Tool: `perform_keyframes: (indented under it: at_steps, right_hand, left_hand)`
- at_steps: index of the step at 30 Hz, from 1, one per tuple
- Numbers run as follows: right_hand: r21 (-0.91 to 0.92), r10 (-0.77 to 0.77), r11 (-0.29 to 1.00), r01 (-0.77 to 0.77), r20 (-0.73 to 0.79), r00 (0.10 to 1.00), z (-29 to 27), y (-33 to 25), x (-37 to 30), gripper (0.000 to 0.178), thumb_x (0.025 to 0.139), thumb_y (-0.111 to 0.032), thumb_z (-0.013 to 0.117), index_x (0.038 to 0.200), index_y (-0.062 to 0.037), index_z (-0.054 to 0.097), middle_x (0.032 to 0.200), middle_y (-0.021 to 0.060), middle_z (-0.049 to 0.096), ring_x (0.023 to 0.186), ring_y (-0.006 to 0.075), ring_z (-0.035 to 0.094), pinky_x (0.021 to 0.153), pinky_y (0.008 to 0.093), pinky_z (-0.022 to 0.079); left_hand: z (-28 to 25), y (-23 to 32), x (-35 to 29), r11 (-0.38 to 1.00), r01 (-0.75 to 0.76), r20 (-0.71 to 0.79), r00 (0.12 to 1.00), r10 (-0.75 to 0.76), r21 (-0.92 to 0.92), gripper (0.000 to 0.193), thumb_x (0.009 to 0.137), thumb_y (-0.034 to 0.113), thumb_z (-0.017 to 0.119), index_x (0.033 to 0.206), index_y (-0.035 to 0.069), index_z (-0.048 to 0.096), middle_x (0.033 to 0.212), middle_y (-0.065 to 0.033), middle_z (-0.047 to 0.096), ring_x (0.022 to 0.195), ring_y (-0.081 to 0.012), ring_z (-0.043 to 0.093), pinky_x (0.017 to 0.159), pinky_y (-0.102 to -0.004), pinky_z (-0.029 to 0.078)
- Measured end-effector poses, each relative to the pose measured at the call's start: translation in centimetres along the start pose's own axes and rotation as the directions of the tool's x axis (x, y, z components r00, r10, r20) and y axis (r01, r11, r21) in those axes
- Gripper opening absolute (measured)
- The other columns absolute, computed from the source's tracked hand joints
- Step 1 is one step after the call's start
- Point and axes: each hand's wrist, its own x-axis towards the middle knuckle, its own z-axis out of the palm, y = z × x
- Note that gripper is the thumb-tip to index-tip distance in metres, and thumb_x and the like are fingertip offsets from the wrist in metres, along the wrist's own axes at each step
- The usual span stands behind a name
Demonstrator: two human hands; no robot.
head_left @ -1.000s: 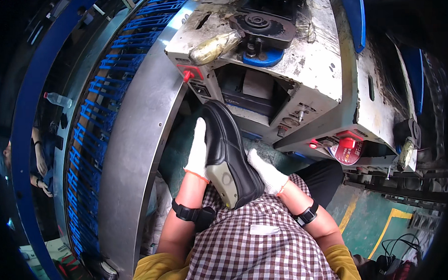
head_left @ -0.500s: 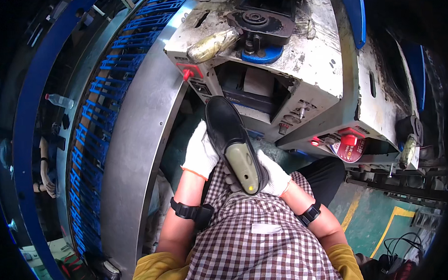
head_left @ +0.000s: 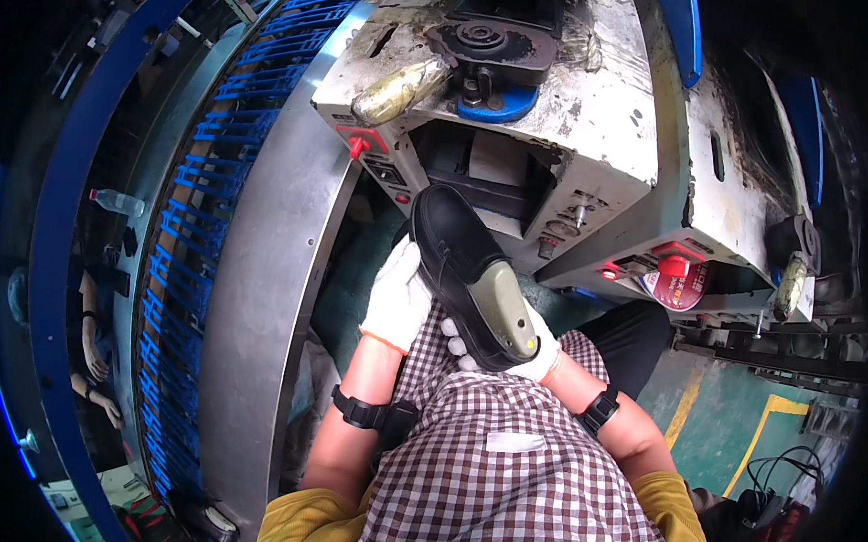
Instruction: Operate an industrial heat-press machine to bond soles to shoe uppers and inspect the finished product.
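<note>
A black slip-on shoe (head_left: 452, 234) with a grey-green shoe last (head_left: 500, 307) inside it is held above my lap, toe pointing away from me and tilted onto one side. My left hand (head_left: 399, 291), in a white glove with an orange cuff, grips the shoe's left side near the toe. My right hand (head_left: 540, 348), gloved too, wraps beneath the heel, its fingertips showing at the shoe's left edge. The sole faces down and to the left, mostly hidden.
Ahead stands a worn white machine (head_left: 591, 122) with a red knob (head_left: 357, 147) and a dark opening. A second machine with a red button (head_left: 674, 265) adjoins it at right. Along the left runs a metal ledge (head_left: 253, 277) beside a blue slatted rack (head_left: 171, 271). Another person's arms (head_left: 93, 350) show at far left.
The shoe has rolled in my hands, so its left side wall now shows more, and its heel has shifted right. My right hand's fingers now show under the heel at left.
</note>
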Motion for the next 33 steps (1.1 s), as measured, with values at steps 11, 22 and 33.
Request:
perform_keyframes:
  at_steps: [11,22,33]
  right_hand:
    - [0.170,-0.044,0.985,0.018,0.154,0.987,0.6,0.2,-0.1,0.076,0.106,-0.048,0.056,0.166,-0.0079,0.030,0.154,0.0292,0.041,0.130,0.0432,0.053,0.105,0.0591,0.051]
    - [0.084,-0.078,0.994,0.065,0.160,0.984,0.8,0.5,-0.4,0.073,0.107,-0.049,0.055,0.164,-0.0075,0.034,0.150,0.0296,0.046,0.122,0.0415,0.059,0.095,0.0524,0.054]
    - [0.085,-0.061,0.995,0.049,0.139,0.988,1.4,0.6,0.0,0.072,0.108,-0.051,0.050,0.163,-0.0063,0.035,0.149,0.0301,0.050,0.121,0.0429,0.060,0.096,0.0553,0.054]
  left_hand:
    - [1.2,-0.3,-0.6,0.992,0.046,0.016,0.999,-0.049,0.121,0.050,0.109,0.003,0.042,0.159,-0.001,0.038,0.155,-0.0175,0.053,0.141,-0.0304,0.055,0.122,-0.0432,0.044]
    - [2.0,-0.3,-1.0,0.992,-0.004,0.031,1.000,0.000,0.127,0.057,0.105,-0.003,0.043,0.161,-0.001,0.034,0.161,-0.0197,0.045,0.145,-0.0328,0.050,0.123,-0.0443,0.041]
    - [3.8,-0.3,-2.2,0.978,-0.058,0.041,0.998,0.051,0.201,0.072,0.096,-0.009,0.048,0.165,0.002,0.028,0.162,-0.0169,0.044,0.147,-0.0309,0.048,0.124,-0.0426,0.040]
